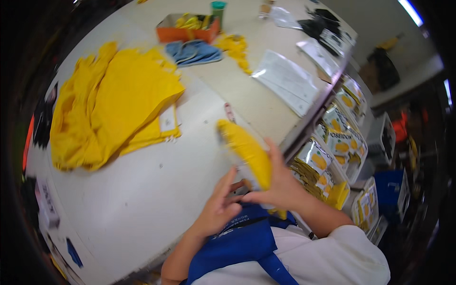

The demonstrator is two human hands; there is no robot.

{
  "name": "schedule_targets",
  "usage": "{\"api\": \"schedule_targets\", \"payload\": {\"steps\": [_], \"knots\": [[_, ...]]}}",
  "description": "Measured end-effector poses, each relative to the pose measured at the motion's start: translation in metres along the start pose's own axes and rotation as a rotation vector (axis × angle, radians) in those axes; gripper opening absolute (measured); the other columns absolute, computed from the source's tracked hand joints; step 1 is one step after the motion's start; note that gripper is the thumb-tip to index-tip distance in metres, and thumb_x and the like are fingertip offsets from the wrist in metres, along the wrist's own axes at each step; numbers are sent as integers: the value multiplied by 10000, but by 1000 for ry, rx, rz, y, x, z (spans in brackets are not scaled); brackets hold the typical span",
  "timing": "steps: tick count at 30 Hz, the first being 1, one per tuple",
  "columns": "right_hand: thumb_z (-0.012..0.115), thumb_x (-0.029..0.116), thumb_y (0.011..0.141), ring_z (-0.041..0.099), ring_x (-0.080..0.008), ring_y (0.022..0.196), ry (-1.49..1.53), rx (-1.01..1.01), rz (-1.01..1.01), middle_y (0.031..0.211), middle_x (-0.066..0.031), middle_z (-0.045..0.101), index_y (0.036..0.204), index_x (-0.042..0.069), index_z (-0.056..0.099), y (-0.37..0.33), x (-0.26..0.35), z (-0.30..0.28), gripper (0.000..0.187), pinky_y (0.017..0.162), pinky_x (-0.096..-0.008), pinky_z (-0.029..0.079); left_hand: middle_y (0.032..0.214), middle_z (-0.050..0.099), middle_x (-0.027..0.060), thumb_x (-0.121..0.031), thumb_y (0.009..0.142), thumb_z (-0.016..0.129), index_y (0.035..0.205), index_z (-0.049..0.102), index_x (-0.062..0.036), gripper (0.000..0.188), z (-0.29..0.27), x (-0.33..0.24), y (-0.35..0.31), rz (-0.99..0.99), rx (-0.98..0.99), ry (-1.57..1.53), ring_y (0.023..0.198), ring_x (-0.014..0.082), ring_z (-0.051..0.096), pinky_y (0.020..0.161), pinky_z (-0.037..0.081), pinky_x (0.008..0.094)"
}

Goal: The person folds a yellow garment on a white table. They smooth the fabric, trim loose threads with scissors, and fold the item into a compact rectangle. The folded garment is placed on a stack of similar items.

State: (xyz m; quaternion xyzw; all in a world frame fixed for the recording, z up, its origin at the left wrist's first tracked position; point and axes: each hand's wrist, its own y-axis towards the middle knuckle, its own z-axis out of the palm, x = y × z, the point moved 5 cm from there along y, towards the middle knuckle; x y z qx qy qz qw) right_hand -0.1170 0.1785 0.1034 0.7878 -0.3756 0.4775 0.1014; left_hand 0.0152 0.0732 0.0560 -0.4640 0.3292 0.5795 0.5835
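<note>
My right hand (280, 185) grips a plump yellow packet (247, 149) with a pale side, held tilted above the table's near edge. Motion blurs it, so I cannot tell whether a clear bag wraps it. Just left of its lower end is my left hand (221, 206), fingers apart; whether the fingertips touch the packet is unclear. A heap of yellow cloth (128, 95) lies on the white table (156, 194) to the left, a white label showing at its right side.
Farther back are an orange box (183, 34) of yellow pieces, a green-lidded jar (218, 12), a folded blue cloth (194, 52) and yellow scraps (235, 47). Clear plastic bags (285, 80) lie by the right edge. Beyond it, white bins (354, 173) hold printed packets (316, 154).
</note>
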Motion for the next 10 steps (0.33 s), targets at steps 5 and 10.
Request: {"api": "schedule_targets", "payload": {"steps": [5,10], "knots": [[668,32,738,612,-183,976,554,-611,37,1130,-134,599,1354,3,388,-69,-118,-153,677,851,-294,505,1542,140,104,-247,853,657,1513,87,-133,880,80,-17,63,-37,489,235,1347,285,329,1027,370,389],[662,145,742,607,-318,1076,974,-632,88,1218,-185,574,1315,-23,424,-141,-203,-250,643,889,-402,528,1540,140,84,-179,855,651,1505,143,-154,825,56,33,78,-253,350,207,1342,273,338,1014,383,376]]}}
